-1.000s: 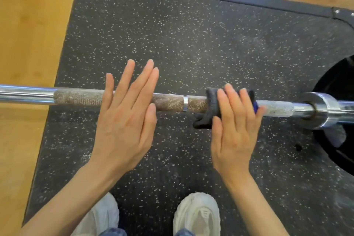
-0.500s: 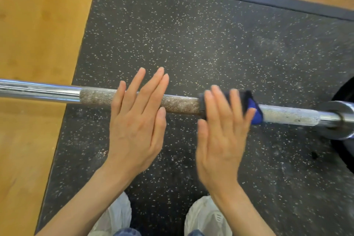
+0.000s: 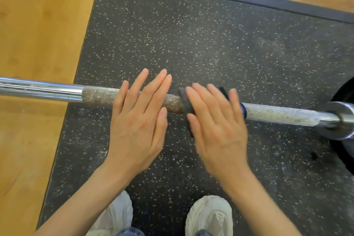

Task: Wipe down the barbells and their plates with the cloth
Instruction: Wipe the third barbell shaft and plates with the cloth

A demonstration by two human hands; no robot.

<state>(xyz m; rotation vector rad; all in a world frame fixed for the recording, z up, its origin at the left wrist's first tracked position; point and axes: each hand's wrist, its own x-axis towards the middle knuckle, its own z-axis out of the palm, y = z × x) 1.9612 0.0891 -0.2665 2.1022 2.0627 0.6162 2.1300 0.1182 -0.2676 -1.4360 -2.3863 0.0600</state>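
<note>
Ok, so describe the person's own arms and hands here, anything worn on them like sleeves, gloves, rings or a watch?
Both forearms are bare up to the frame edge: no sleeves show. The left hand and the right hand wear no gloves, and no rings, watch or wristband can be seen. Fingernails look short and unpainted. The right hand is slightly motion-blurred, so fine detail there is hard to tell.

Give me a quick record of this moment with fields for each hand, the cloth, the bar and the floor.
left hand: flat, fingers straight, resting on the bar's knurling
right hand: flat, pressing the cloth onto the bar
cloth: dark, blue edge, wrapped over the bar
barbell: horizontal, collar and plate at right
floor: speckled black rubber mat, wood beside it
</note>
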